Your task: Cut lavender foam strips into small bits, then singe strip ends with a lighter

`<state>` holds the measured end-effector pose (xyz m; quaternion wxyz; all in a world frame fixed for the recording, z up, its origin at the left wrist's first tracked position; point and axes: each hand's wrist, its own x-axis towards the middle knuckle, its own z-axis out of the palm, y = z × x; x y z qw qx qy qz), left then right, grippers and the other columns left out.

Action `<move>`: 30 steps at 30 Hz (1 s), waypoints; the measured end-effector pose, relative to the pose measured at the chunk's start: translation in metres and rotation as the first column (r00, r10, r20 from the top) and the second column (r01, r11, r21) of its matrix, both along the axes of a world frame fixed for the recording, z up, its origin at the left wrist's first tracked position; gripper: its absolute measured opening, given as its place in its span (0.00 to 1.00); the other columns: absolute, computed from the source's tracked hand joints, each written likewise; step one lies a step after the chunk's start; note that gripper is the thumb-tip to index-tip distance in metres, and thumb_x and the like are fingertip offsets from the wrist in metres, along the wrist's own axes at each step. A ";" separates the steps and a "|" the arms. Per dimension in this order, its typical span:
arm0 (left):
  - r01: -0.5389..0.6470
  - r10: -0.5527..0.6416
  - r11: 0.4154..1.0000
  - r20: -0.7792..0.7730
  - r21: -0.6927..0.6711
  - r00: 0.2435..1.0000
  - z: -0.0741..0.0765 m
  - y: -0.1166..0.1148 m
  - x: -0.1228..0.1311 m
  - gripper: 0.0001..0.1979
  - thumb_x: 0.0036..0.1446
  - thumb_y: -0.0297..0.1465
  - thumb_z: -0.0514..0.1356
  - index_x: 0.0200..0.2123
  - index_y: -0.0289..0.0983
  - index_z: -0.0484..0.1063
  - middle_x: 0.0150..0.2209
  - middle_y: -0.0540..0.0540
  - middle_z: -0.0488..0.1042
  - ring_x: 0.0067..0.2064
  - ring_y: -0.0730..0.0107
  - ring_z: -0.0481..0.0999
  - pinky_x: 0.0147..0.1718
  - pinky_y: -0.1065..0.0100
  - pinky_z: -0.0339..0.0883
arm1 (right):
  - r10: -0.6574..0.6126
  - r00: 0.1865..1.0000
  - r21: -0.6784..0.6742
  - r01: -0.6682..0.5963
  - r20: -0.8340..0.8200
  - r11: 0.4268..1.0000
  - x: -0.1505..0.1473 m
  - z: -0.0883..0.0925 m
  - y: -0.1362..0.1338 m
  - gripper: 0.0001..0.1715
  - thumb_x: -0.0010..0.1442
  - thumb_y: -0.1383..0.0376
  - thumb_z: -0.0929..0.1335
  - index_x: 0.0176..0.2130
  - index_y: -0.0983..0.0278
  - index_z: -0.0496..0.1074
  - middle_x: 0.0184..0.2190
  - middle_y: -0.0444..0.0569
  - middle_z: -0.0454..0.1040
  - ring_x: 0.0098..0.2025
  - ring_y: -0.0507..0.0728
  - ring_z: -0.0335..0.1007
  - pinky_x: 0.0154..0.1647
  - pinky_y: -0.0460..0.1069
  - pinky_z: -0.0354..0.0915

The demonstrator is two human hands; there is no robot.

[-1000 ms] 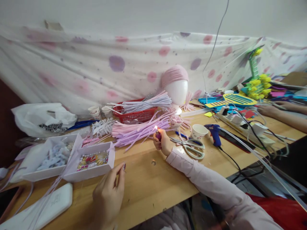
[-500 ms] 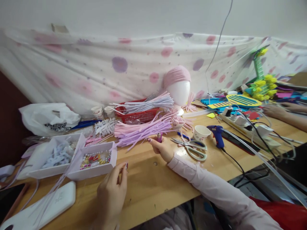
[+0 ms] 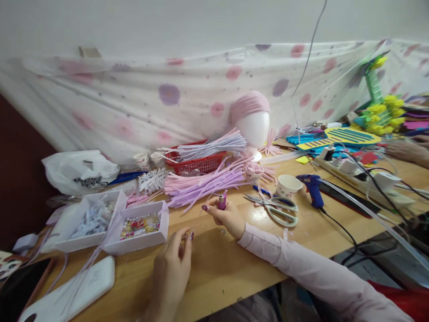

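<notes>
My right hand (image 3: 229, 218) is closed around a small purple lighter (image 3: 222, 201), which stands upright with its metal top showing. To the left and nearer me, my left hand (image 3: 174, 261) is in a pinch, thumb against fingers. Whatever lies between those fingertips is too small to make out. Purple pipe cleaners (image 3: 208, 190) lie in a bundle just beyond the right hand. Scissors with pale handles (image 3: 273, 208) rest to its right. A white box of beads and gems (image 3: 161, 237) sits beside the left hand.
Behind stand a red basket (image 3: 201, 166) of pale pipe cleaners and a white foam head (image 3: 256, 127). To the right are a paper cup (image 3: 288, 185), a blue glue gun (image 3: 313, 190) and a corded power strip (image 3: 355, 181). Another person's hand (image 3: 405, 150) is far right.
The view has shifted, so the table's things appear farther right. My hands have drawn a little closer together, and the lighter now shows more clearly above my right hand.
</notes>
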<state>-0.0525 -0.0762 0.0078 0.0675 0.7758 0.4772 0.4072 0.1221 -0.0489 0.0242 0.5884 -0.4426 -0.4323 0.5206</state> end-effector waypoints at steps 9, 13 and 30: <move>0.030 -0.030 0.999 0.024 0.016 0.999 0.006 0.002 0.013 0.09 0.59 0.31 0.51 0.36 0.37 0.71 0.34 0.45 0.79 0.31 0.70 0.78 0.29 0.72 0.69 | 0.130 0.990 0.031 -0.131 0.045 0.991 -0.013 -0.011 -0.006 0.23 0.41 0.49 0.72 0.24 0.66 0.68 0.14 0.37 0.56 0.17 0.44 0.46 0.18 0.44 0.43; -0.105 0.106 0.984 0.002 0.143 0.994 0.001 -0.002 0.004 0.07 0.58 0.29 0.53 0.34 0.37 0.71 0.27 0.48 0.77 0.26 0.72 0.76 0.26 0.74 0.65 | 0.198 0.967 -0.104 -0.217 -0.161 0.971 -0.002 -0.013 -0.001 0.30 0.48 0.40 0.60 0.16 0.62 0.57 0.09 0.34 0.44 0.12 0.44 0.34 0.13 0.44 0.33; -0.070 0.077 0.956 -0.014 0.285 0.997 -0.007 -0.009 0.001 0.03 0.57 0.27 0.56 0.33 0.37 0.70 0.26 0.51 0.75 0.24 0.77 0.73 0.26 0.76 0.62 | 0.147 0.976 -0.260 -0.186 -0.164 0.947 0.011 -0.018 0.012 0.26 0.51 0.47 0.56 0.14 0.61 0.51 0.08 0.35 0.45 0.10 0.44 0.32 0.09 0.42 0.33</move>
